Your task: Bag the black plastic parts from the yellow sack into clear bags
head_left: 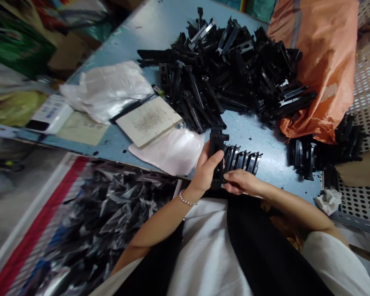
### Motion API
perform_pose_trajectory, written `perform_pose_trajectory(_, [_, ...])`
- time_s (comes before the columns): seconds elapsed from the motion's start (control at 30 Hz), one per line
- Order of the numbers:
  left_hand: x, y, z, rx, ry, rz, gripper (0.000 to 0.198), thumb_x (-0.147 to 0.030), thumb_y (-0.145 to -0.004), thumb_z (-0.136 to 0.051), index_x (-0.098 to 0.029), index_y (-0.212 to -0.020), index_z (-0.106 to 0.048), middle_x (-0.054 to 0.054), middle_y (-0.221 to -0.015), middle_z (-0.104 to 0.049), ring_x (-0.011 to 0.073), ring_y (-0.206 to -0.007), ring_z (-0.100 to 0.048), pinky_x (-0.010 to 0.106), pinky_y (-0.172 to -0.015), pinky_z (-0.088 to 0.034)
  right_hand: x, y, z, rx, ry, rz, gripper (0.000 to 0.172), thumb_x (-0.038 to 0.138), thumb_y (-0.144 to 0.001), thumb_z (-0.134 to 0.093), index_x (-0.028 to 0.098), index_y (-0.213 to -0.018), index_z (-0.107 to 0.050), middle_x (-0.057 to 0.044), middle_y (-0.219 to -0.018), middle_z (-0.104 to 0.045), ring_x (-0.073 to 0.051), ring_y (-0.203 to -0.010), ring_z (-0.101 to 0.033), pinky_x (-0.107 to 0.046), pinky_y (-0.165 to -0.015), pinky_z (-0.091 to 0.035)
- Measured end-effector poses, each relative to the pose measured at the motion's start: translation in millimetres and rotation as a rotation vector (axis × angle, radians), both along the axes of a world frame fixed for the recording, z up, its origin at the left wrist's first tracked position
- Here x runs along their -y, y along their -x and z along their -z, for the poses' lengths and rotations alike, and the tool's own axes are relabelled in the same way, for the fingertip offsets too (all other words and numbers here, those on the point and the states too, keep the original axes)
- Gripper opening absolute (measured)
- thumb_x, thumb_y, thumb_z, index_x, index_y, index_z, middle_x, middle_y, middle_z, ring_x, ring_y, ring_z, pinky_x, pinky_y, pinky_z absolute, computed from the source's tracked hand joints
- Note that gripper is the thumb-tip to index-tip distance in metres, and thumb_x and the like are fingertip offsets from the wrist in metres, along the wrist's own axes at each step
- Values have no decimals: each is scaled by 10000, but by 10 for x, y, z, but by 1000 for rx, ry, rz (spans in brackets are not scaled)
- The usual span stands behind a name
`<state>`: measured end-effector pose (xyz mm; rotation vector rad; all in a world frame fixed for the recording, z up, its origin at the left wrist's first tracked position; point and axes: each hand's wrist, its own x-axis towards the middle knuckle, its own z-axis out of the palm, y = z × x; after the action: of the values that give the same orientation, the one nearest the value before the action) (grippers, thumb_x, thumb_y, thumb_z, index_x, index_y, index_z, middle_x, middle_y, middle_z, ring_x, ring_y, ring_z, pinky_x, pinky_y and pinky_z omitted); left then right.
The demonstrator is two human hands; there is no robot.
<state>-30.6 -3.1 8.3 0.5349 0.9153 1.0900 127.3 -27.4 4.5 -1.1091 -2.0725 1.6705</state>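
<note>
A long black plastic part (pixel 216 142) stands lengthwise in front of me at the table's near edge. My left hand (pixel 207 169) is wrapped round it, thumb across its face. At its lower right side, my right hand (pixel 239 181) has its fingers pinched together against the part; whether they hold something small is hidden. Just beyond the right hand lies a short row of similar black parts (pixel 243 159) side by side. A large heap of black plastic parts (pixel 234 70) covers the back of the blue table (pixel 255 133).
An orange woven sack (pixel 323 61) lies at the right, with more black parts below it. To the left are a stained pale board (pixel 149 119), clear plastic bags (pixel 111 88) and a white box (pixel 49 114). A crate of bagged black items (pixel 117 213) sits below the table.
</note>
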Motion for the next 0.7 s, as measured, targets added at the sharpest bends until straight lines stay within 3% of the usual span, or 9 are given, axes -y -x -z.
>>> perform_pose_trajectory(0.07, [-26,0,26,-16,-15,12,365,-463,-753,-771,-198,-919,-584,-39,-626,-571,88,-516,-514,210,-486,-413,-66,-49,-74,81,-269,12,482,571,-1016,-289,197,-799,-503,-15,-689,-528,-151,-617,-480,-278,-587,-441])
perform_pose_trajectory(0.17, [-40,-33,68,-17,42,53,388,-501,-751,-755,-178,-870,-576,-34,-606,-565,80,-508,-508,195,-480,-401,-116,-78,-126,181,-648,-60,472,575,-998,-363,185,-810,-550,-78,-800,-583,-190,-749,-513,-324,-693,-457])
perform_pose_trajectory(0.23, [-13,-67,78,1,46,50,392,-510,-756,-746,-178,-860,-567,-39,-594,-553,77,-501,-503,195,-483,-403,-90,-56,-97,191,-641,-69,490,539,-1024,-305,181,-797,-550,-68,-770,-577,-179,-718,-510,-313,-673,-447])
perform_pose_trajectory(0.37, [44,-94,56,-3,-57,-44,388,-495,-748,-764,-204,-910,-564,-52,-620,-548,82,-511,-503,207,-482,-413,-9,-36,-19,143,-234,96,543,470,-1066,-132,179,-824,-522,5,-668,-528,-122,-579,-484,-247,-578,-422])
perform_pose_trajectory(0.43, [23,-72,46,28,-41,-36,377,-485,-739,-771,-205,-879,-563,-48,-633,-549,83,-510,-504,212,-471,-411,-14,-78,-38,104,-203,70,519,481,-1066,-165,181,-845,-526,7,-686,-546,-118,-595,-509,-242,-592,-437])
perform_pose_trajectory(0.6, [-69,-26,75,127,92,19,360,-462,-731,-775,-179,-836,-580,-37,-640,-557,68,-493,-504,198,-456,-401,-111,-179,-163,215,-842,-128,431,499,-1036,-346,161,-945,-598,-90,-854,-626,-192,-772,-544,-318,-693,-463])
perform_pose_trajectory(0.7, [-37,-62,85,102,110,67,374,-477,-727,-777,-172,-833,-588,-28,-634,-570,74,-497,-517,193,-448,-388,-96,-151,-168,270,-951,-189,418,421,-1050,-338,169,-834,-592,-67,-750,-590,-180,-695,-507,-306,-643,-434])
